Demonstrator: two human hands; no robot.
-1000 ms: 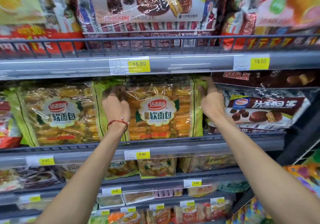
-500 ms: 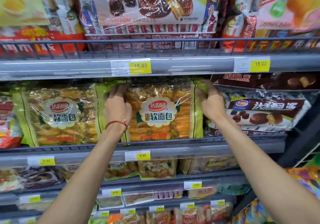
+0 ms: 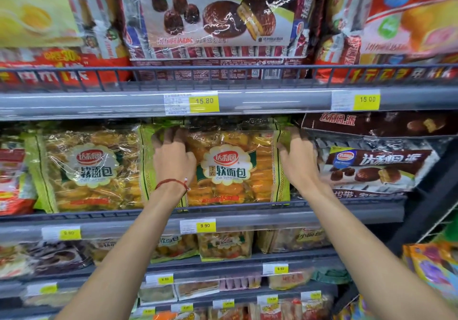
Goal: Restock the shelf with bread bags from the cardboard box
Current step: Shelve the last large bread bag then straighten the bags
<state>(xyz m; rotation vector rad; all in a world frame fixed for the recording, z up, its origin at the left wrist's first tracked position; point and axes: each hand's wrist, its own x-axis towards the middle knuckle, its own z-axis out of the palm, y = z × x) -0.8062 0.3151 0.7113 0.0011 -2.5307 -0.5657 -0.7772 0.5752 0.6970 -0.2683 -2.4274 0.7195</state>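
Note:
A clear bread bag (image 3: 230, 168) with green side bands stands upright on the middle shelf (image 3: 247, 216), behind its low wire rail. My left hand (image 3: 173, 161), a red string at its wrist, presses flat on the bag's upper left front with the fingers pointing up. My right hand (image 3: 298, 163) holds the bag's right edge, thumb on the green band, fingers beside the edge. A second identical bread bag (image 3: 86, 171) stands just to the left. The cardboard box is out of view.
Brown chocolate-pie bags (image 3: 371, 166) crowd the bread bag's right side. The shelf above (image 3: 247, 101) hangs close over the bag tops and carries large pie packs (image 3: 218, 19). Lower shelves hold smaller bread packs (image 3: 225, 245). A colourful display (image 3: 433, 267) stands at the lower right.
Both hands stay on the same bread bag. My right hand has slid slightly down its right edge, and the view has drifted a little.

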